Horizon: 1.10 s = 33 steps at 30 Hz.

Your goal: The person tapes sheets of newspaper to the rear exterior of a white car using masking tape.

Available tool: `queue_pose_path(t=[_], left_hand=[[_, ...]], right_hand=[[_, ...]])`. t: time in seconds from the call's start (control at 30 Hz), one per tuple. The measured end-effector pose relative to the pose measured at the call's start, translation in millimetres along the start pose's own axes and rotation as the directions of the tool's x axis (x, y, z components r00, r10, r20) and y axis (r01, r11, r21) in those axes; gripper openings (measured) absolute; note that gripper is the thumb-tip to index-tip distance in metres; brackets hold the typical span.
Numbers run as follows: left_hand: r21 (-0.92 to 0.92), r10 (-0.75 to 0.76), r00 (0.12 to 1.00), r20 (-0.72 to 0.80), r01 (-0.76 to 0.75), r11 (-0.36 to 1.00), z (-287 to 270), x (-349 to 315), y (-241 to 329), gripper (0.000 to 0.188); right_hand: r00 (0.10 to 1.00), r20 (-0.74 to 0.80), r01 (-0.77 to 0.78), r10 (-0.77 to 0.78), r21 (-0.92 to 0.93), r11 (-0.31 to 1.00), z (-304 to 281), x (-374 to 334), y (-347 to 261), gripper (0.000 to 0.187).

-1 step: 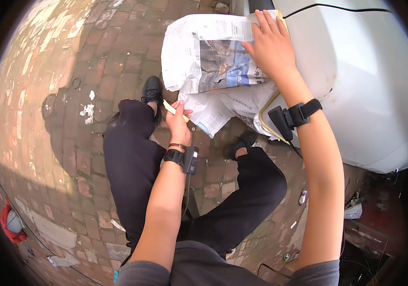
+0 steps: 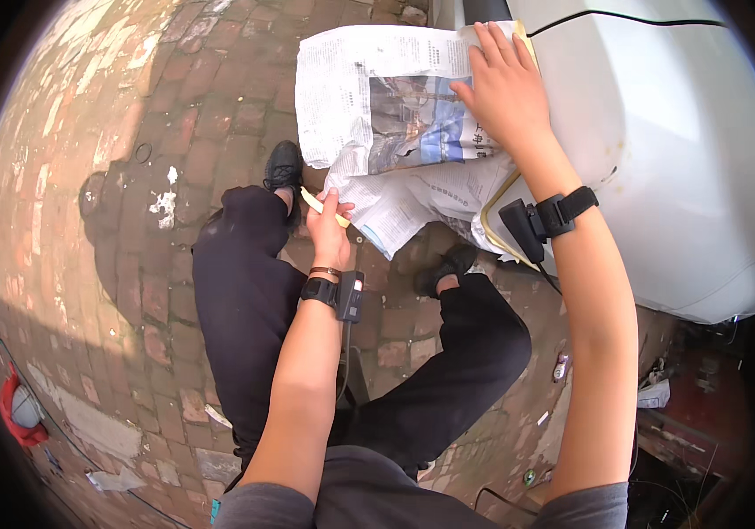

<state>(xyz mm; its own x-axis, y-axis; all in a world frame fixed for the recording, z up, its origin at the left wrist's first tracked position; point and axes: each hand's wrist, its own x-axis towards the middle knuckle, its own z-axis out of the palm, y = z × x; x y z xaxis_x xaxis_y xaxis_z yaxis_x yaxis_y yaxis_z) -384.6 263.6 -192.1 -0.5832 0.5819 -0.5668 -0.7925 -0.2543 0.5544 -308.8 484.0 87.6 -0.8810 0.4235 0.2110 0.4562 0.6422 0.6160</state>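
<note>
A printed newspaper sheet [image 2: 333, 97] with a colour photo spreads out from the side of a white car body panel [image 2: 686, 159]. My right hand [image 2: 509, 93] lies flat on its upper right corner, fingers stretched, pressing it at the panel's edge. Yellow masking tape [image 2: 502, 196] runs along the paper's border beside the panel. Closed at the sheet's lower left, my left hand [image 2: 329, 231] grips a pale yellow piece of masking tape [image 2: 311, 201], partly covered by the fingers. The lower part of the paper is creased and hangs loose beside this hand.
Brick paving [image 2: 174, 264] lies under my feet. My black shoes [image 2: 284, 166] are close to the paper's lower edge. A cable [image 2: 86, 458] and a red item [image 2: 23, 410] are at the lower left. Dark clutter [image 2: 695, 397] sits below the car at right.
The newspaper's left edge has shifted slightly to the left and looks flatter. Both hands stay almost where they were.
</note>
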Motion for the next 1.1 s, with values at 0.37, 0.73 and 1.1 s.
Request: queue_pose_path(t=[0.37,0.73,1.1], left_hand=[[0.258,-0.086,0.996,-0.005,0.084,0.962,-7.1,79.6,-24.1,0.029],[0.191,-0.068,0.938,-0.341,0.141,0.971,41.1,62.8,-65.9,0.021],[0.417,0.409,0.812,0.417,-0.571,0.707,105.6,-46.5,-29.1,0.041]], right_hand=[[0.984,0.157,0.094,-0.082,-0.073,0.993,-8.9,5.3,-12.0,0.063],[0.903,0.326,0.347,-0.279,-0.175,0.921,21.7,-45.7,-45.9,0.057],[0.955,0.196,0.180,-0.221,0.207,0.962,35.0,-58.4,-81.7,0.045]])
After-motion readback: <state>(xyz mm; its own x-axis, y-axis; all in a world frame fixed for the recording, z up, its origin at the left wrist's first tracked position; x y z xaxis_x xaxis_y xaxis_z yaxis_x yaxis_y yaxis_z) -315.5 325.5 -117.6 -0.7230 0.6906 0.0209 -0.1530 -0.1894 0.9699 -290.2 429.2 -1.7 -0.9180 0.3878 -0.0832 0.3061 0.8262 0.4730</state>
